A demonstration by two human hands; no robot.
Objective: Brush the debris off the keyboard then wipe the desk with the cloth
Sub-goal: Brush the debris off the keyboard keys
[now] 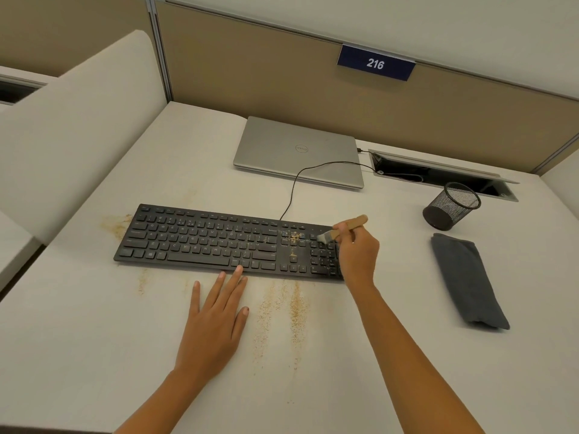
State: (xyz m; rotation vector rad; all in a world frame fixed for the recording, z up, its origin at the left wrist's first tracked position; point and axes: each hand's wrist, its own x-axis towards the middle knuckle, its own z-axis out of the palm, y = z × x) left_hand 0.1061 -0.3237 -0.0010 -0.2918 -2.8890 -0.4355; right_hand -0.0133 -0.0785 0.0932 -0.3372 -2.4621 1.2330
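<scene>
Keyboard [200, 242], black, carries tan crumbs [294, 236] mid-right; right hand [357, 252] grips brush [347, 225], left hand [213, 327] lies flat on desk [94, 339].

open desk [391, 355] between keyboard [200, 239] and cloth [468, 281], mesh cup [451, 206] behind

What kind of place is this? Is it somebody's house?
Probably an office or study cubicle, not a house: partition walls fence in the desk, a sign reading 216 hangs on one, and a closed laptop sits beside a cable hatch.
</scene>
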